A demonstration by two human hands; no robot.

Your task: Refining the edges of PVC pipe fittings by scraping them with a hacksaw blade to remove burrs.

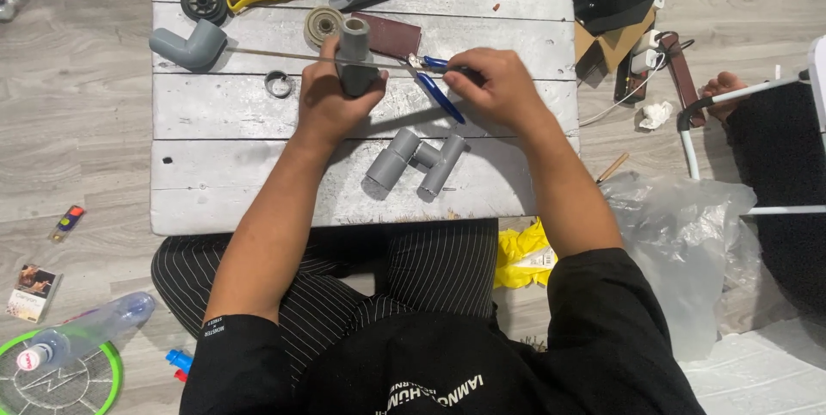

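Grey pipe fitting (354, 58) stands gripped upright in the left hand (327, 101); right of it, the right hand (499, 84) clasps blue-handled pliers (434, 79), best squeezed steadily while the fitting stays braced.

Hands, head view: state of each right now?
Left hand: closed around an upright grey pipe piece.
Right hand: closed on blue-handled pliers, their tip at the pipe piece.
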